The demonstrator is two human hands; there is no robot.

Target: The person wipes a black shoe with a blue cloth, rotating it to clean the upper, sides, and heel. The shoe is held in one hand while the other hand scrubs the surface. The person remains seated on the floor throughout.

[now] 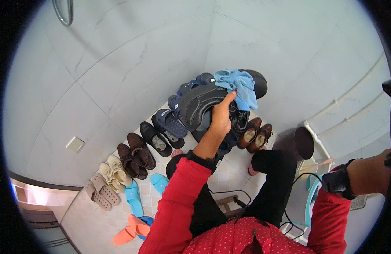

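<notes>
My left hand [221, 119] is closed on a large black shoe [199, 101], held up in front of me with its laces and opening showing. A crumpled light-blue cloth [240, 84] lies over the shoe's front part, and my thumb tip touches its edge. The other fingers are hidden behind the shoe. At the right rim my right hand [375, 169] is raised, with a black band at its wrist. Only its base shows; its fingers are out of the picture.
Along the wall stand dark blue slippers [172, 122], black shoes [155, 139], brown shoes [140, 154], cream shoes [115, 171] and beige slippers [103, 190]. Brown leather shoes [254, 135] and a dark bin [299, 143] are at the right, near a white rack [316, 137] and a black cable [293, 190].
</notes>
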